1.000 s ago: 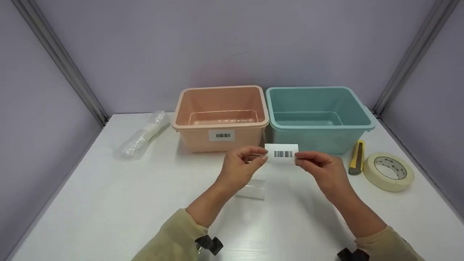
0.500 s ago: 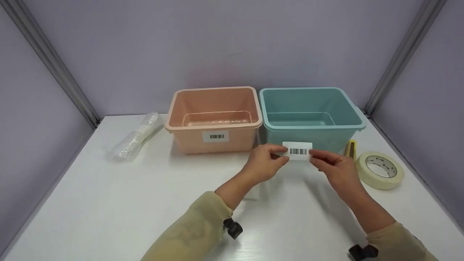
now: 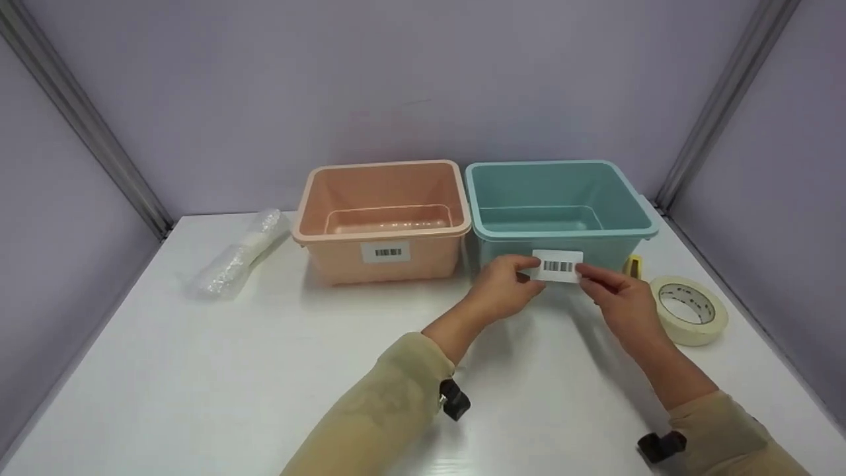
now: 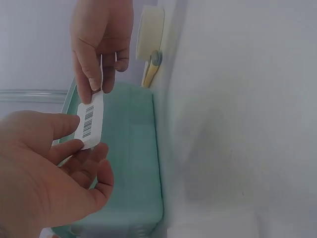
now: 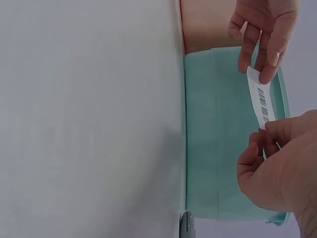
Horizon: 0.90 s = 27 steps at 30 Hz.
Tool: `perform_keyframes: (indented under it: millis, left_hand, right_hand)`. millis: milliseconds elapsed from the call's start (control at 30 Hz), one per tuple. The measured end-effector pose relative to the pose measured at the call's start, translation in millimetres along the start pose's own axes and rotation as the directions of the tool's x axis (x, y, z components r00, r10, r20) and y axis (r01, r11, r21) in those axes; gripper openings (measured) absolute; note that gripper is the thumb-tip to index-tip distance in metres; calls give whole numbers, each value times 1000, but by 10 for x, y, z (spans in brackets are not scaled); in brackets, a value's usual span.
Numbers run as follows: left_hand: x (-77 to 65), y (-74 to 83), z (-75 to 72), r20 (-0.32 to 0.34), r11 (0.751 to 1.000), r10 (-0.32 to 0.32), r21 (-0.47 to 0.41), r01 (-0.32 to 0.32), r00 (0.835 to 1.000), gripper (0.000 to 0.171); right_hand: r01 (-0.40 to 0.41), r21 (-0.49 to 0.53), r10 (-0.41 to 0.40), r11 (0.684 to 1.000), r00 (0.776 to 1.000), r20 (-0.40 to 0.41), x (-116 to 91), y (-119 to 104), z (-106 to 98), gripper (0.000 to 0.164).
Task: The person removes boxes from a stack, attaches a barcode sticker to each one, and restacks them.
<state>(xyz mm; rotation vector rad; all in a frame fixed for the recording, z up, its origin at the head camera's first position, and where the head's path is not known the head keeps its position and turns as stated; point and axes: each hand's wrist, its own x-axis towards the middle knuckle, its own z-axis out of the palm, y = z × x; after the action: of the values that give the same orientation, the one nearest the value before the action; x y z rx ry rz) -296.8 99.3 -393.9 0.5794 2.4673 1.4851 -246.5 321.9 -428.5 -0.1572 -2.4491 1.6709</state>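
A white barcode label is stretched between both hands, its printed side toward the head camera. My left hand pinches its left end between thumb and index finger. The right hand pinches the opposite end the same way. Behind the label stands a teal plastic bin, and the label overlaps its front wall in the head view. Both wrist views show the label held in front of the bin's wall. To the left, a peach bin carries a similar barcode label on its front.
A roll of masking tape lies at the right, beside a yellow utility knife partly hidden by the right hand. Rolled bubble wrap lies at the left. Grey-white walls enclose the white table on three sides.
Both hands have carried the label rightward and forward, from beside the gap between the bins to the teal bin's front. The head view has shifted slightly. The clear piece on the table is now hidden.
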Motion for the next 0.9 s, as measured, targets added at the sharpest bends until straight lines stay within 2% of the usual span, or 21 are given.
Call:
perform_keyframes:
  millis: [167,367,700,900]
  left_hand:
    - [49,-11,14,14,999,-21,-41,21,1000,46]
    - [90,-33,22,21,995,-30,-91,31,999,48]
    - [104,-40,58,26,995,-15,-94,18,1000,50]
    - [122,-68,59,27,993,-6,-118,10,1000,51]
  right_hand:
    - [-10,2,10,1000,1000,3,68,52,-14,42]
    - [25,-13,-25,1000,1000,-8,113,65,-14,40]
    - [75,10,-75,997,996,-38,139,102,-23,38]
    - [97,17,-96,995,995,-29,162,125,-3,38]
